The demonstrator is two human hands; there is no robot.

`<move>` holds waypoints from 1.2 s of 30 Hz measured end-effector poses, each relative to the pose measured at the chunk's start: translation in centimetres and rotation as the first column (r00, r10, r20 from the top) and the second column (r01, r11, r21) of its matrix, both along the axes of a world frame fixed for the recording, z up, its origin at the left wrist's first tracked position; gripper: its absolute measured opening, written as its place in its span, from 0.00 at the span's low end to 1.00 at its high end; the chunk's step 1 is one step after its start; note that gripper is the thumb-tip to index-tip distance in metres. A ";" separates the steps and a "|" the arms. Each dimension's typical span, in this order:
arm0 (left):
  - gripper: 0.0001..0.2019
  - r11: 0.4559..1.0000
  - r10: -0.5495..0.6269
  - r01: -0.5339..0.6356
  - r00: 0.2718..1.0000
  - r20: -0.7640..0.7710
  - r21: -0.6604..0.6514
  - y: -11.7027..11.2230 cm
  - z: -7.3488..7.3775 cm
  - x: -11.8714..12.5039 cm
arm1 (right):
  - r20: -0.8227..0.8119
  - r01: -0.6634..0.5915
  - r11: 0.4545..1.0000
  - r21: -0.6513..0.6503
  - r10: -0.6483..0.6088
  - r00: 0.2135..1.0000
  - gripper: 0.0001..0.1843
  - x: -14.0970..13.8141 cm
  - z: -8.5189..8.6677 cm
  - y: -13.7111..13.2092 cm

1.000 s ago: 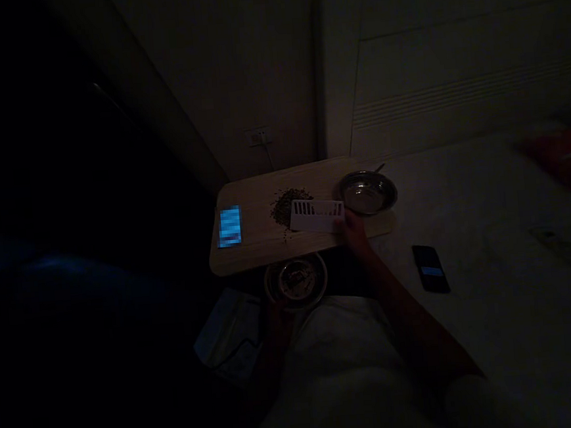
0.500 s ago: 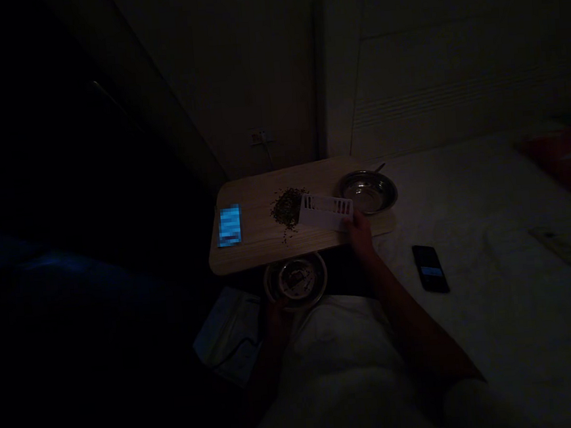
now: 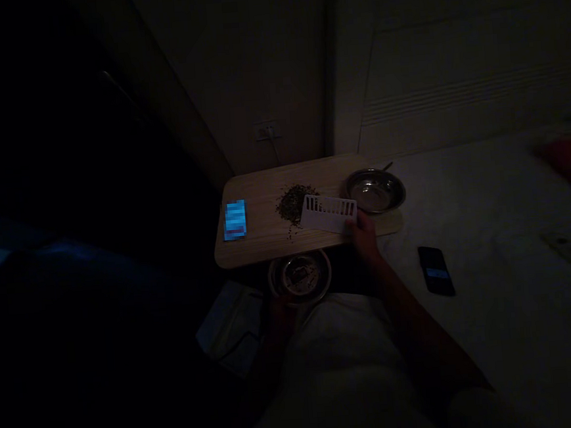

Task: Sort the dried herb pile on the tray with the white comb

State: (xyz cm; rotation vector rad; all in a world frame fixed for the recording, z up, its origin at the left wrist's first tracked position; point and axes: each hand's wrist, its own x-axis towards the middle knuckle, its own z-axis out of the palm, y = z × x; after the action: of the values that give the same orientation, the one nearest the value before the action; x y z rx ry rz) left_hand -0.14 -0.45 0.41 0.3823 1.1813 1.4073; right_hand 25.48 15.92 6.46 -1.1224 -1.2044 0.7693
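In the dim head view, my right hand grips the right end of a flat white plastic piece with a row of slots. Its left end lies at the edge of a heap of small dark flakes or seeds on a wooden board. Below the board's front edge, my left hand holds a round metal bowl by its near rim. Dark bits lie inside this bowl. A second metal bowl, with a handle sticking out behind it, stands on the board's right end.
A lit screen lies on the board's left end. On the white bedding at right is a dark phone, with a pale flat object farther right. A socket with a plug is on the wall behind.
The whole view has shifted slightly, so things appear a little farther right. The slotted white piece has tilted a bit, and its slots show more clearly. Both hands keep their holds.
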 end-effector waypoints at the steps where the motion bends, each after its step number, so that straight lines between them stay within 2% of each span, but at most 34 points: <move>1: 0.24 1.000 0.003 -0.003 1.000 0.012 0.004 0.0 0.0 0.1 | -0.001 0.033 0.999 -0.014 -0.033 0.999 0.18 0.2 -0.1 0.0; 5: 0.22 1.000 0.024 -0.024 0.998 0.058 0.012 0.0 -0.1 0.4 | -0.016 0.141 0.989 -0.053 -0.142 0.990 0.18 0.6 -0.1 -0.1; 8: 0.26 0.998 0.059 -0.062 0.995 0.077 0.032 0.1 0.2 0.9 | -0.050 0.163 0.985 -0.058 -0.166 0.985 0.19 0.5 0.2 -0.3; 16: 0.29 0.999 0.009 -0.012 0.996 0.089 0.031 -0.2 2.1 1.0 | -0.039 0.036 0.998 -0.061 -0.038 0.999 0.19 -0.6 0.8 -0.8; 20: 0.25 0.999 -0.004 0.002 0.998 0.061 0.043 -0.2 1.9 0.8 | -0.022 0.099 0.993 -0.069 -0.101 0.995 0.19 -0.1 0.5 -0.7; 25: 0.29 0.999 0.014 -0.017 0.997 0.074 0.043 0.0 1.7 0.8 | -0.051 0.173 0.983 -0.057 -0.176 0.983 0.19 0.6 0.6 -0.5; 30: 0.27 0.999 -0.005 0.003 0.999 0.051 0.041 -0.2 1.6 0.7 | -0.044 0.151 0.988 -0.033 -0.153 0.987 0.20 0.2 0.9 0.1; 36: 0.23 1.000 0.008 -0.009 1.000 0.023 0.026 -0.2 0.8 0.2 | -0.028 0.101 0.995 -0.022 -0.102 0.994 0.19 -1.2 1.1 1.4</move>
State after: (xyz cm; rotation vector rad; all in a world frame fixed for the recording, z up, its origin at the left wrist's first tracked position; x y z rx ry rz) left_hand 0.09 -0.67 1.17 0.3796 1.1482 1.4323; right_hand 24.27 17.28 7.58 -1.1759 -1.1086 0.7192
